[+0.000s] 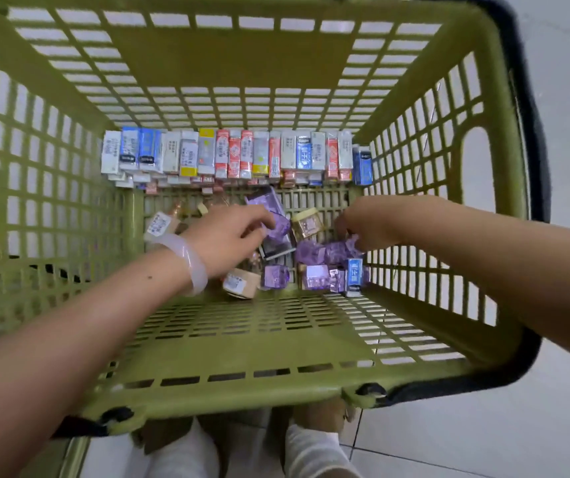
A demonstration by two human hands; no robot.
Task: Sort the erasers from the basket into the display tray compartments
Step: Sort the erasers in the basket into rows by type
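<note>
From the head view, both hands reached down into the green basket (69, 208). The left hand (228, 236) pinched a purple-wrapped eraser (278, 227), and the right hand (363, 224) curled its fingers on another purple eraser (332, 251), probably gathering like with like. Boxed erasers (232, 155) stood in a row along the far wall. No display tray was visible.

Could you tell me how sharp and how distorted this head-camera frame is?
Head view: wide-angle bending bows the green basket rim outward; light is even and soft, without glare; both hands, left and right, and the purple erasers are smeared, labels unreadable.
</note>
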